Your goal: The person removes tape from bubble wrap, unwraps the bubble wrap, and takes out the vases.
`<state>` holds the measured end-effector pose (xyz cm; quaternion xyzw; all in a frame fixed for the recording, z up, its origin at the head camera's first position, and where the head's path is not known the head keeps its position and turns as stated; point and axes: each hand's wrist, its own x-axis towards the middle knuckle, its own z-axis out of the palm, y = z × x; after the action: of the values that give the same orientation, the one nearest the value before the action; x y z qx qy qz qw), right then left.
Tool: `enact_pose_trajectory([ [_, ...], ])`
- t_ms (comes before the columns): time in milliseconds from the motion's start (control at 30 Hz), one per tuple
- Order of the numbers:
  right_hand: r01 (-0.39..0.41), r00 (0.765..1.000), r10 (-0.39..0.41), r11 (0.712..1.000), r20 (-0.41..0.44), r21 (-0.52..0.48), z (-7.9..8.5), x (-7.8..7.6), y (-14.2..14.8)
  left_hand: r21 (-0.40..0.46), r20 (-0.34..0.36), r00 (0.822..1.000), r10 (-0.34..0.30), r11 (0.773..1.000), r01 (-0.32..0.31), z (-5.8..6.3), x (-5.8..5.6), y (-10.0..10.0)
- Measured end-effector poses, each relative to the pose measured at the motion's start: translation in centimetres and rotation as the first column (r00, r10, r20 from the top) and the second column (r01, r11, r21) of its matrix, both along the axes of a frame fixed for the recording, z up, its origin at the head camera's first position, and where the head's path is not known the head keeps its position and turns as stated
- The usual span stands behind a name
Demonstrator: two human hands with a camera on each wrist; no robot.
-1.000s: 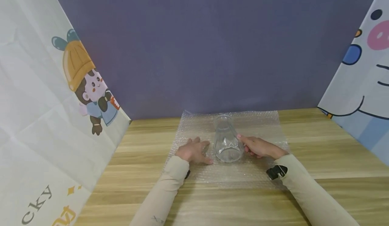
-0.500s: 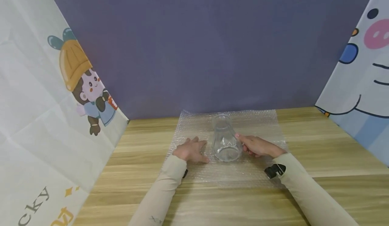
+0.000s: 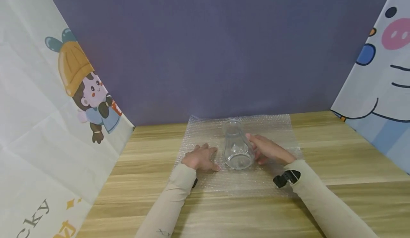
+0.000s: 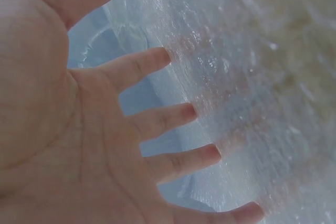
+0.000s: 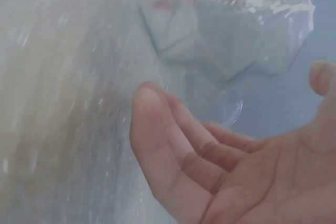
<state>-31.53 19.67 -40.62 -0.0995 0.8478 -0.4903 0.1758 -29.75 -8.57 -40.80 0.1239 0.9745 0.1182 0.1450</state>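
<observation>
A clear glass vase lies on its side on a sheet of bubble wrap, its base toward me and its mouth away. To its left, my left hand rests on the wrap with fingers spread; the left wrist view shows its fingertips touching the bubble wrap. My right hand is at the vase's right side. In the right wrist view, the fingers of the right hand are loosely bent, with the thumb apart and nothing held between them. The faceted glass of the vase shows just beyond them.
The bubble wrap lies on a wood-grain table, reaching back to a dark blue-purple wall panel. A white cartoon-printed sheet stands along the left side, and another printed sheet along the right.
My right hand has turned and its fingers have loosened at the vase's right side. The left hand and the vase have hardly moved. The head view has shifted slightly.
</observation>
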Motion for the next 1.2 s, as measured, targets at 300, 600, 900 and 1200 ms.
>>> enact_pose_trajectory([
  [300, 0.012, 0.996, -0.003, 0.996, 0.093, -0.088, 0.2, 0.3, -0.8, -0.002, -0.007, 1.0, 0.012, 1.0, -0.012, 0.0, 0.0, 0.1],
  [600, 0.04, 0.986, -0.027, 0.996, 0.164, -0.077, -0.7, 0.0, -1.6, 0.008, -0.015, 1.0, 0.012, 1.0, -0.012, -0.3, -0.3, 0.1],
  [900, 0.032, 0.978, -0.01, 0.994, 0.209, -0.101, -1.4, -0.3, -1.8, 0.016, -0.006, 1.0, 0.018, 1.0, -0.018, -0.4, -0.4, 0.1],
  [1200, 0.011, 0.977, 0.02, 0.99, 0.212, -0.143, -1.7, -0.5, -1.2, 0.012, 0.006, 1.0, 0.018, 1.0, -0.018, -0.4, -0.5, 0.0],
])
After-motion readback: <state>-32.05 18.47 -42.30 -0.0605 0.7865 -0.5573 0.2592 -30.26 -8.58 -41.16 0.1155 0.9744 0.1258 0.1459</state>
